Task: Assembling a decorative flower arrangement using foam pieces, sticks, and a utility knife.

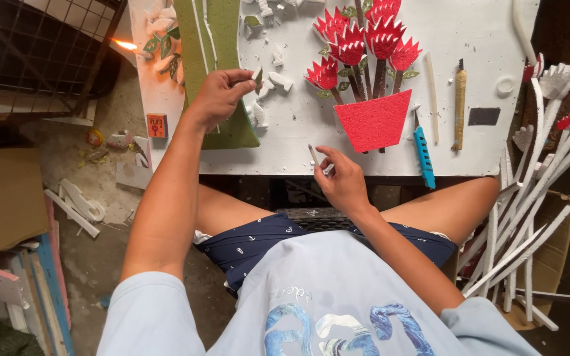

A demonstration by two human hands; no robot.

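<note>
Pinching a small green leaf piece (257, 76) in my left hand (222, 92), blade (314, 155) gripped in my right hand (342, 179) — one slip nicks the foam flowers (364, 39).

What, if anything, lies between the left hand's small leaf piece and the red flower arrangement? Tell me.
White foam scraps lie scattered on the white board between the leaf piece in the left hand and the flower arrangement; above them, nothing blocks.

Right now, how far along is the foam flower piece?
Done: red flowers stand above the red pot on the white board. In hand: left hand pinches a small leaf piece; right hand holds a thin blade. Left: cut scraps lie loose.
</note>
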